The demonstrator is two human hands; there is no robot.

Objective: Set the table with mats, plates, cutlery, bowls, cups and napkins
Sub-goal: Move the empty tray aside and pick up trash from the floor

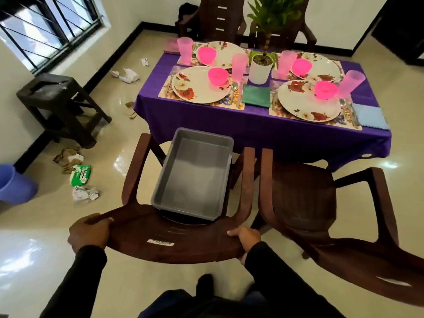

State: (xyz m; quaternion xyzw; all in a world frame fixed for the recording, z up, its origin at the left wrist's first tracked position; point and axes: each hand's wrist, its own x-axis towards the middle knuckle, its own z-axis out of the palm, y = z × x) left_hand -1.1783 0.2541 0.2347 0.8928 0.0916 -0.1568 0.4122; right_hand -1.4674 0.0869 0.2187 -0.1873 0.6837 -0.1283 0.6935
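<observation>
The table under a purple cloth [252, 125] carries several place settings: floral mats, flowered plates [199, 84], pink bowls [218, 75], pink cups [239, 66] and cutlery. A green napkin [257, 96] lies between the two near settings and a blue napkin [370, 117] at the right edge. In front of the table stands a brown plastic chair [174, 242]. My left hand [88, 235] grips the left end of its backrest and my right hand [245, 239] grips the right end. An empty grey tub [192, 173] sits on the chair's seat.
A second brown chair [321, 203] stands just to the right, two more at the far side. A potted plant [261, 65] sits mid-table. Crumpled paper and wrappers [80, 175] litter the floor at left, near a dark stool [62, 104] and a blue bucket [13, 184].
</observation>
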